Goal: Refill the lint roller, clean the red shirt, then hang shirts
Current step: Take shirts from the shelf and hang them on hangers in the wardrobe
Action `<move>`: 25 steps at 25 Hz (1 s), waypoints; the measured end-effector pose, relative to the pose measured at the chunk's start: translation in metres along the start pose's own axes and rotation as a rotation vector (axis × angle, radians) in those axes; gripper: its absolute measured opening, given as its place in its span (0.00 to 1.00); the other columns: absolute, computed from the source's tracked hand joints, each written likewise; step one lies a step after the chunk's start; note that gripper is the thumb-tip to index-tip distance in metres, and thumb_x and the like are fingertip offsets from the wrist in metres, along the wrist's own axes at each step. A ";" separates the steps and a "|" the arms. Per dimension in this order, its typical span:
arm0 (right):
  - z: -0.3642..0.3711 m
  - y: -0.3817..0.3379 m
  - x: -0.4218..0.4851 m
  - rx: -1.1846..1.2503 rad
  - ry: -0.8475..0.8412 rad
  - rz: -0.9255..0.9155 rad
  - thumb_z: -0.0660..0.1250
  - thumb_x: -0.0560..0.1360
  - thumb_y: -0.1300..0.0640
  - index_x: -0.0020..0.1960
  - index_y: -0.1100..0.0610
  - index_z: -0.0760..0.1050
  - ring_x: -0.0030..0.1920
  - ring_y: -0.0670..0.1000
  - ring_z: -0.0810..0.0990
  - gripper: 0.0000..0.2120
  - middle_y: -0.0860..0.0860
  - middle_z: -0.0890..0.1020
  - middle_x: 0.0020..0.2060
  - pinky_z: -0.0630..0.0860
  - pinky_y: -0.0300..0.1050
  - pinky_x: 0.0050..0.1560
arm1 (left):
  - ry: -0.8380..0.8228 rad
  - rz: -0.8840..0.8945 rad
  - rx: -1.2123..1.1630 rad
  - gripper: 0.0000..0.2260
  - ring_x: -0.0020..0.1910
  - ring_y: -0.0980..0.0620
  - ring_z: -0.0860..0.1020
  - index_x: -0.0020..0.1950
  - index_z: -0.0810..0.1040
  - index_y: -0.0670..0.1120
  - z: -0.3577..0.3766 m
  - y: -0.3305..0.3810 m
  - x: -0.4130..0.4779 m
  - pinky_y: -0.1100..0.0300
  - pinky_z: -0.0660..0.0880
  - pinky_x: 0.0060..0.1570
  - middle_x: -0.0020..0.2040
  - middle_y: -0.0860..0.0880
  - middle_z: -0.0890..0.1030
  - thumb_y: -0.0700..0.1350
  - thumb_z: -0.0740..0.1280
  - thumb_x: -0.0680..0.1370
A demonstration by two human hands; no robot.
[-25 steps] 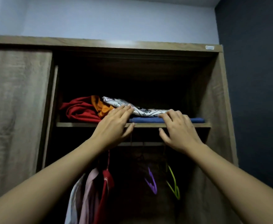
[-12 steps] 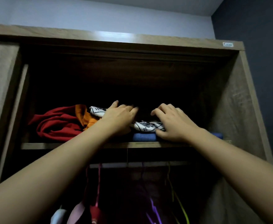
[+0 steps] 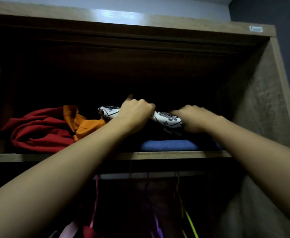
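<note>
Left hand (image 3: pixel 135 111) now curled tight around the white patterned garment (image 3: pixel 168 118); half a second ago its fingers lay flat on top. Right hand (image 3: pixel 194 117) blurred, apparently gripping the same garment's other end. Garment bunched and lifted clear of the folded blue cloth (image 3: pixel 170 145) on the upper shelf (image 3: pixel 175 154). Red shirt (image 3: pixel 37 129) untouched at shelf left, beside orange cloth (image 3: pixel 84 125). Judgement: a shirt is being pulled down for hanging; hangers (image 3: pixel 189 220) wait below.

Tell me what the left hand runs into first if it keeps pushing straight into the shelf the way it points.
Nothing shows beyond the left hand, which grips the white patterned cloth; only dark shelf space lies ahead. Probably the wardrobe's back panel, but depth is unreadable.
</note>
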State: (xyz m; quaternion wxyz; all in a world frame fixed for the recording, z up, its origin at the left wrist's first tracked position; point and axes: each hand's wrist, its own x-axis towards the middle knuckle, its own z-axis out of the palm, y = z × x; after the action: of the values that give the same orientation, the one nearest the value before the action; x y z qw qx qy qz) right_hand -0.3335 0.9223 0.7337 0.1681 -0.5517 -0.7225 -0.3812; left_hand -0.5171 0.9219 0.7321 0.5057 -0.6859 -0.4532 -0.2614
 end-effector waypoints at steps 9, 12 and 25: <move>0.022 0.071 -0.040 0.022 -0.260 0.060 0.63 0.72 0.63 0.65 0.49 0.62 0.57 0.58 0.76 0.24 0.56 0.76 0.58 0.74 0.51 0.54 | -0.329 0.219 -0.562 0.21 0.53 0.42 0.78 0.66 0.65 0.58 0.010 0.041 0.008 0.51 0.75 0.52 0.58 0.44 0.78 0.45 0.62 0.75; 0.018 0.080 -0.049 0.168 -0.340 0.061 0.61 0.69 0.66 0.67 0.43 0.63 0.59 0.55 0.75 0.31 0.52 0.76 0.60 0.73 0.50 0.59 | -0.469 0.291 -0.430 0.32 0.48 0.51 0.77 0.70 0.61 0.64 -0.001 0.015 0.000 0.57 0.74 0.51 0.57 0.50 0.78 0.37 0.61 0.72; 0.017 -0.044 -0.035 0.229 -0.098 -0.307 0.59 0.62 0.25 0.75 0.41 0.44 0.76 0.48 0.50 0.48 0.46 0.50 0.77 0.53 0.53 0.74 | -0.947 -0.175 -0.277 0.39 0.63 0.46 0.73 0.71 0.58 0.58 -0.027 -0.075 -0.031 0.51 0.74 0.60 0.69 0.49 0.69 0.49 0.75 0.67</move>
State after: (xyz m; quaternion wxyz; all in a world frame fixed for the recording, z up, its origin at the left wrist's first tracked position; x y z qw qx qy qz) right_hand -0.3596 0.9067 0.6833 0.1345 -0.4301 -0.8442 -0.2903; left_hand -0.5952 0.8918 0.7509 0.1248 -0.7495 -0.6498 -0.0203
